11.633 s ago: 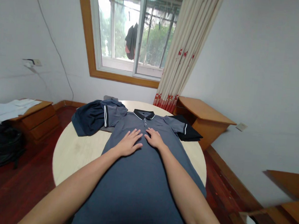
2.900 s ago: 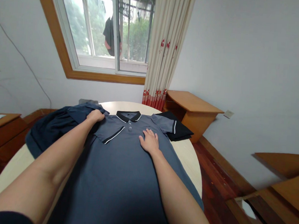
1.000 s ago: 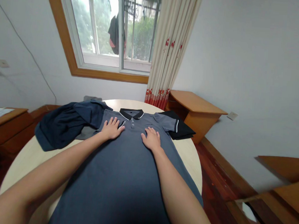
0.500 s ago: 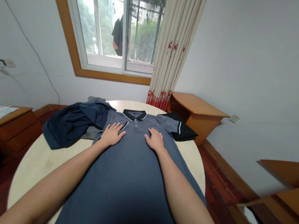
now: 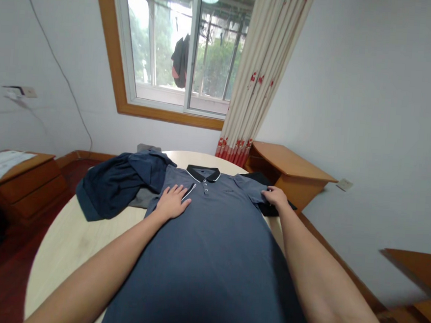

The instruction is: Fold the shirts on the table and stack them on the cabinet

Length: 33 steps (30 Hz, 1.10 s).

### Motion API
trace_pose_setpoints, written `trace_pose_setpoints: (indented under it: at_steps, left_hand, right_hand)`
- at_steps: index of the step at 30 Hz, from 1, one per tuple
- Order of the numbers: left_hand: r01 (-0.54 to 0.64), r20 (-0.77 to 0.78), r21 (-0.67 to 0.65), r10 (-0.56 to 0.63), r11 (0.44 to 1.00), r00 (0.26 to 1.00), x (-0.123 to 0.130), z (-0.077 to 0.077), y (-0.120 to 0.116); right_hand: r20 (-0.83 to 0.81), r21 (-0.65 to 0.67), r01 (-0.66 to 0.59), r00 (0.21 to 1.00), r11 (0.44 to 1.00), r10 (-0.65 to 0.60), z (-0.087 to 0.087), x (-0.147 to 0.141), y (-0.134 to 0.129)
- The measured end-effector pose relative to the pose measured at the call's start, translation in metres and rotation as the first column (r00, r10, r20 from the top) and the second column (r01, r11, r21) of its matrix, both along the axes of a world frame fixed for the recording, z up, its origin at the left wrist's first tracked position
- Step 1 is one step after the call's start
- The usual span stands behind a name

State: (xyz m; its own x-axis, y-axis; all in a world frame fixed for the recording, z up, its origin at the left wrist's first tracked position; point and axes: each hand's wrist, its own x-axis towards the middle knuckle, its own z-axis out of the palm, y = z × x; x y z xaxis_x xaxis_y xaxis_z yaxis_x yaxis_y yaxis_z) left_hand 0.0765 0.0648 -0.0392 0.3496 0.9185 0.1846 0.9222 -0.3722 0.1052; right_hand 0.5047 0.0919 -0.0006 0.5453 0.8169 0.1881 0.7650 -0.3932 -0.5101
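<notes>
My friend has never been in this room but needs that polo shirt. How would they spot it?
Look to the round table in front of the window. The grey polo shirt is laid out across it. Unlike the nearby crumpled navy garment and black cloth, it shows a white-edged black collar.

2 bare arms (image 5: 108, 264) are stretched forward; the left hand (image 5: 173, 201) is laid flat, palm down, while the right hand's (image 5: 276, 198) thumb and fingers are pinched together.
</notes>
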Motion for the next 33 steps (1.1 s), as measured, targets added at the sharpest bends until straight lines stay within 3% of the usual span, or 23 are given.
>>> trace_pose_setpoints:
  at_steps: [3,9,11,13,15,17,22,25,30,33]
  left_hand:
    - [-0.001,0.015,0.008,0.001,1.000,1.000,0.000,0.000,0.000]
    - [-0.003,0.027,0.021,0.002,1.000,1.000,0.000,-0.003,0.001]
    - [0.000,0.031,0.020,-0.001,1.000,1.000,0.000,-0.004,0.001]
    - [0.004,0.035,0.020,-0.004,1.000,0.999,0.000,-0.004,0.002]
    - [0.004,0.036,0.019,-0.005,1.000,0.999,0.000,-0.004,0.002]
    - [0.002,0.037,0.021,-0.003,1.000,0.999,0.000,-0.005,0.002]
    - [0.001,0.039,0.022,-0.002,1.000,0.999,0.000,-0.004,0.001]
    - [0.004,0.042,0.023,-0.005,1.000,0.999,0.000,-0.002,0.000]
    - [0.006,0.041,0.028,-0.007,1.000,0.999,0.000,-0.001,-0.002]
    - [0.000,0.045,0.031,-0.001,1.000,0.999,0.001,-0.001,-0.002]
  right_hand:
    - [-0.231,0.071,-0.004,0.973,0.997,0.021,-0.001,0.000,0.007]
    - [-0.204,0.130,-0.023,0.978,0.991,0.050,0.019,-0.021,0.010]
    - [-0.072,0.157,-0.131,0.987,0.979,0.144,0.026,-0.039,0.008]
    - [0.065,0.129,-0.315,0.949,0.940,0.309,0.030,-0.060,0.004]
    - [0.069,0.036,-0.501,0.864,0.864,0.498,0.030,-0.080,0.000]
    - [0.005,-0.038,-0.587,0.809,0.808,0.588,0.027,-0.092,-0.002]
    - [0.111,-0.129,-0.396,0.905,0.909,0.410,0.016,-0.088,0.006]
    - [0.155,-0.225,-0.322,0.920,0.920,0.360,0.008,-0.082,0.015]
    - [0.222,-0.212,-0.199,0.944,0.957,0.245,0.002,-0.084,0.036]
    - [0.198,-0.232,-0.196,0.949,0.953,0.244,0.002,-0.085,0.051]
